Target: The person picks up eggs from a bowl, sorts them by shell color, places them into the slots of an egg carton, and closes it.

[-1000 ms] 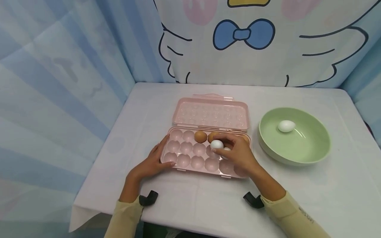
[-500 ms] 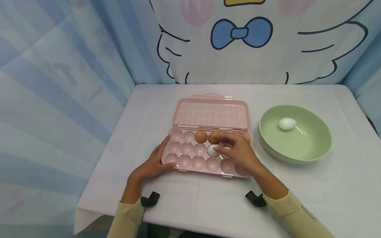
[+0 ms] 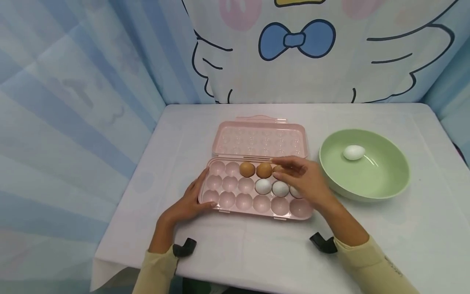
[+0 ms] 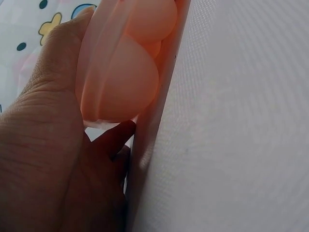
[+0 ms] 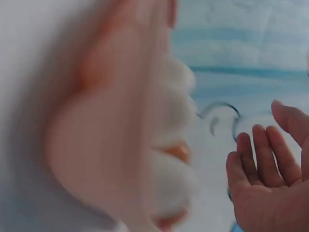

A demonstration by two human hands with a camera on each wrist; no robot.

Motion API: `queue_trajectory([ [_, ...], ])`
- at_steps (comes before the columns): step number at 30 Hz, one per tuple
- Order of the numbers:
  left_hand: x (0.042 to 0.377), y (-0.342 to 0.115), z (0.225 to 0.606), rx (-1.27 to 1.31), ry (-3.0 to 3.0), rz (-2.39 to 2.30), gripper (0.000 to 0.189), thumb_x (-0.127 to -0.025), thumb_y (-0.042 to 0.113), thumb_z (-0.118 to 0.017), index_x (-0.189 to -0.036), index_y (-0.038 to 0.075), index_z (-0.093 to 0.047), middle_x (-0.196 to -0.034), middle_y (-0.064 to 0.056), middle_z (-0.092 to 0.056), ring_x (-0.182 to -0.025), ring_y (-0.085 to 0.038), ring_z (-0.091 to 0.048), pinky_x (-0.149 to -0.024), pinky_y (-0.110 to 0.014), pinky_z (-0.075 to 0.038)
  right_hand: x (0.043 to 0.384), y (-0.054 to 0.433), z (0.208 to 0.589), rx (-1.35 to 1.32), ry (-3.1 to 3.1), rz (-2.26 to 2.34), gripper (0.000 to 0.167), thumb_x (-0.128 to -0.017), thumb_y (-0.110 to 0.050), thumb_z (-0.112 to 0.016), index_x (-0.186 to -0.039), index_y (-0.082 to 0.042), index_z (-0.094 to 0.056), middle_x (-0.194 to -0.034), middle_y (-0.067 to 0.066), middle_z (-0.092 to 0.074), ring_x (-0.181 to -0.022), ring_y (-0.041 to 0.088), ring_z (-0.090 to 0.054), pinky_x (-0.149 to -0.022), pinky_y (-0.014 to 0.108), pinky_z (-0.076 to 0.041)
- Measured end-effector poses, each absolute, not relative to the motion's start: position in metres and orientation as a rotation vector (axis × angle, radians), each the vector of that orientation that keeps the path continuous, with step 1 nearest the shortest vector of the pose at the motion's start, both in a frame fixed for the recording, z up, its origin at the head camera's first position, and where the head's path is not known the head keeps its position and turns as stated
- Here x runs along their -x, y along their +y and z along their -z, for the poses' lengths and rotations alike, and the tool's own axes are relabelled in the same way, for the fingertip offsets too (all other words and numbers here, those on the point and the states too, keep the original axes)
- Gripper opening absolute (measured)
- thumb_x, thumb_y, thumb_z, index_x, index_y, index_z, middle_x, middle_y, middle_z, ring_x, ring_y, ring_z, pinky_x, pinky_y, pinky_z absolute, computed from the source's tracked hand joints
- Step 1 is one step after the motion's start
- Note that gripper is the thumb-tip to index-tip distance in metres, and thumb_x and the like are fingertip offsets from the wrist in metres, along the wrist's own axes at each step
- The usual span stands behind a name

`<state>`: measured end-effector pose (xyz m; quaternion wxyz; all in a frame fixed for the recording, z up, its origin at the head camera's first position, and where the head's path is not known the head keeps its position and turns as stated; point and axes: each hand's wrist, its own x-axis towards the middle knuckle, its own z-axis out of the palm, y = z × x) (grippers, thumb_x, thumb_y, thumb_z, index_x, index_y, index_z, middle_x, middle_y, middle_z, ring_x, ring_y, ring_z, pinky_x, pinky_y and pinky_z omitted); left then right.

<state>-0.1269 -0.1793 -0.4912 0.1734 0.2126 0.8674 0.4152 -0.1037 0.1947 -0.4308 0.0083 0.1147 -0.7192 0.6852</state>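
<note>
A pink plastic egg box [image 3: 235, 206] lies with its lid [image 3: 258, 139] tipped back behind it. Brown eggs [image 3: 264, 170] sit in its rear row and white eggs [image 3: 280, 189] in its middle row. At the box's left end my left hand [image 3: 187, 203] grips the edge, thumb over the front rim. In the left wrist view, the fingers [image 4: 113, 140] of that hand reach round the end of the egg cups. My right hand [image 3: 306, 179] hovers over the right side of the box, partly covering the eggs there. Its fingers [image 5: 263, 159] are loosely extended, holding nothing.
A light green bowl [image 3: 382, 188] holding one white egg [image 3: 354, 152] stands to the right of the box. White cloth covers the table [image 3: 238, 253]. Blue printed curtains [image 3: 110, 81] hang at the left, back and right.
My right hand has set a white egg into a middle-row cup, let go of it, and moved right. The left hand stays on the box's left end.
</note>
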Motion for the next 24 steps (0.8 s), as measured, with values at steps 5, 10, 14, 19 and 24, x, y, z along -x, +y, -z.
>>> queue_trajectory([
  [5, 0.126, -0.178, 0.491, -0.576, 2.459, -1.187, 0.108, -0.093, 0.041, -0.076, -0.168, 0.027, 0.001, -0.172, -0.009, -0.008, -0.154, -0.039, -0.007, -0.117, -0.068, -0.014, 0.100, 0.242, 0.407, -0.134, -2.172, -2.023, 0.036, -0.094, 0.003, -0.074, -0.130, 0.006, -0.067, -0.125, 0.007, -0.071, -0.118, 0.016, -0.065, -0.098, 0.023, -0.049],
  [10, 0.124, -0.178, 0.492, -0.562, 2.457, -1.185, 0.109, -0.093, 0.042, -0.076, -0.168, 0.028, 0.001, -0.172, -0.010, -0.008, -0.154, -0.040, -0.007, -0.116, -0.069, -0.015, 0.089, 0.291, 0.405, 0.157, -2.224, -1.912, 0.043, -0.095, -0.013, -0.077, -0.135, -0.001, -0.066, -0.126, -0.003, -0.070, -0.114, 0.007, -0.064, -0.092, 0.015, -0.048],
  [14, 0.122, -0.177, 0.492, -0.562, 2.455, -1.190, 0.109, -0.093, 0.043, -0.076, -0.168, 0.029, 0.001, -0.172, -0.010, -0.009, -0.154, -0.040, -0.007, -0.115, -0.070, -0.015, 0.086, 0.325, 0.408, 0.410, -2.295, -1.793, 0.050, -0.096, -0.021, -0.077, -0.142, -0.008, -0.064, -0.128, -0.009, -0.068, -0.114, 0.001, -0.061, -0.088, 0.011, -0.046],
  [19, 0.124, -0.175, 0.490, -0.577, 2.455, -1.198, 0.108, -0.093, 0.042, -0.076, -0.168, 0.031, 0.001, -0.171, -0.009, -0.011, -0.154, -0.038, -0.009, -0.116, -0.067, -0.018, 0.092, 0.351, 0.409, 0.686, -2.101, -1.820, 0.047, -0.095, -0.011, -0.077, -0.140, -0.013, -0.066, -0.123, -0.010, -0.068, -0.109, 0.001, -0.062, -0.084, 0.008, -0.046],
  [24, 0.122, -0.178, 0.488, -0.558, 2.471, -1.206, 0.108, -0.092, 0.041, -0.077, -0.168, 0.031, 0.000, -0.171, -0.010, -0.012, -0.154, -0.039, -0.010, -0.116, -0.068, -0.017, 0.099, 0.354, 0.413, 0.784, -2.074, -1.820, 0.041, -0.097, -0.008, -0.073, -0.137, -0.016, -0.068, -0.120, -0.010, -0.067, -0.107, 0.002, -0.062, -0.082, 0.007, -0.047],
])
